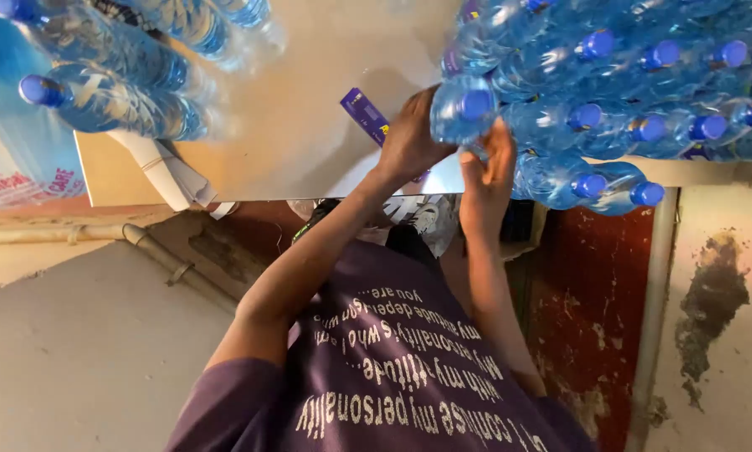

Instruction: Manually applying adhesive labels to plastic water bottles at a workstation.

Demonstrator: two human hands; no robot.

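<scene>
Water bottle (462, 109) between 2 hands

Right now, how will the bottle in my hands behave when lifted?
The bottle looks full, so probably heavy for its size. Its clear plastic may flex under the left hand and right hand. Being round, it could roll.

I stood in a small bottling or packing workshop: blue-capped water bottles (635, 109) crowded the worktable (309, 109) at one and eleven o'clock, above rough, peeling walls (719, 310).
</scene>
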